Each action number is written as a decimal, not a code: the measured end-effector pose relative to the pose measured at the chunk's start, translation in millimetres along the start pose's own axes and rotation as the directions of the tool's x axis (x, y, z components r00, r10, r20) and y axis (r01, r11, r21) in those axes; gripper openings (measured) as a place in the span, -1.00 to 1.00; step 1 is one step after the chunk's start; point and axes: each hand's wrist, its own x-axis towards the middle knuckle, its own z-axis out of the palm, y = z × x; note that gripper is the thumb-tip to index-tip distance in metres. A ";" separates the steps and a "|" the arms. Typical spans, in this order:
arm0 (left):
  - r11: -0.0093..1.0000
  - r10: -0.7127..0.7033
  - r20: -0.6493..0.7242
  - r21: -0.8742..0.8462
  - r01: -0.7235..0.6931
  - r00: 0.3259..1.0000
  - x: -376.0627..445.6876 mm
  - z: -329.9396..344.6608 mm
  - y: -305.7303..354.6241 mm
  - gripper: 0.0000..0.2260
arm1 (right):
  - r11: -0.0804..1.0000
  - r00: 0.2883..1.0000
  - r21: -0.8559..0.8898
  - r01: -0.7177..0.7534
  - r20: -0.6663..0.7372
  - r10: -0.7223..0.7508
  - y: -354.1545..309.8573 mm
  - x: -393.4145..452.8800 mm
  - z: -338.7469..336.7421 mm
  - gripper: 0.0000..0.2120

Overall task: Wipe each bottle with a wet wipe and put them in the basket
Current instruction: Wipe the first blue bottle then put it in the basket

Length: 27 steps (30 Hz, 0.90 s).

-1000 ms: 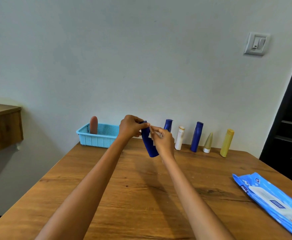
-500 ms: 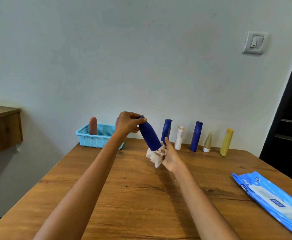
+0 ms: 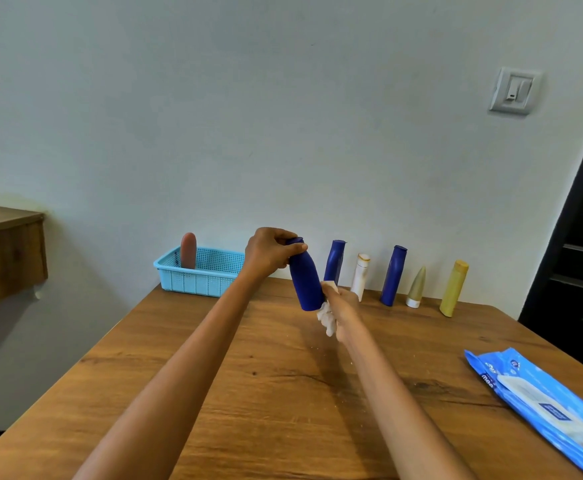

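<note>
Above the wooden table (image 3: pixel 248 393), with the blue basket (image 3: pixel 200 277) at its far left edge, my left hand (image 3: pixel 266 256) grips the blue bottle (image 3: pixel 304 277) by its cap end — held tilted in the air. My right hand (image 3: pixel 343 304) clutches the wet wipe (image 3: pixel 328 317) against the bottle's lower end — fingers curled round it.

Wooden table (image 3: pixel 266 393); light switch (image 3: pixel 513 90) on wall — wooden shelf (image 3: pixel 3 247) at left.

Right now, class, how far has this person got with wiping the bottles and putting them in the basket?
Done: one brown bottle stands in the basket. In hand: the left hand grips a blue bottle by its top while the right hand holds a wet wipe against its lower end. Left: five bottles by the wall, two blue, one white, one cone-shaped, one yellow.
</note>
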 end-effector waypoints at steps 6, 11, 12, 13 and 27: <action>0.997 0.020 -0.083 0.069 -0.014 0.996 -3.9 10.8 1.8 -0.72 | 0.986 0.991 -0.108 0.130 0.055 -0.125 -16.0 -1.6 12.8 -0.69; 0.998 -0.012 -0.175 0.053 0.021 0.984 -6.2 16.2 -0.5 -0.74 | 0.920 0.921 -0.082 0.384 0.106 -0.375 -34.7 -22.0 27.5 -0.77; 1.000 -0.029 -0.204 0.005 0.030 0.978 -3.7 12.6 0.8 -0.75 | 0.870 0.879 -0.131 0.475 0.125 -0.461 -35.3 -25.7 30.0 -0.78; 0.998 -0.051 -0.228 -0.051 0.041 0.972 -1.3 8.2 2.2 -0.75 | 0.807 0.826 -0.177 0.564 0.147 -0.545 -34.5 -28.0 31.6 -0.76; 0.961 -0.180 -0.073 -0.227 0.160 0.981 -3.3 6.4 4.2 -0.69 | 0.538 0.582 -0.409 0.737 -0.022 -0.813 -21.3 -19.0 11.1 -0.75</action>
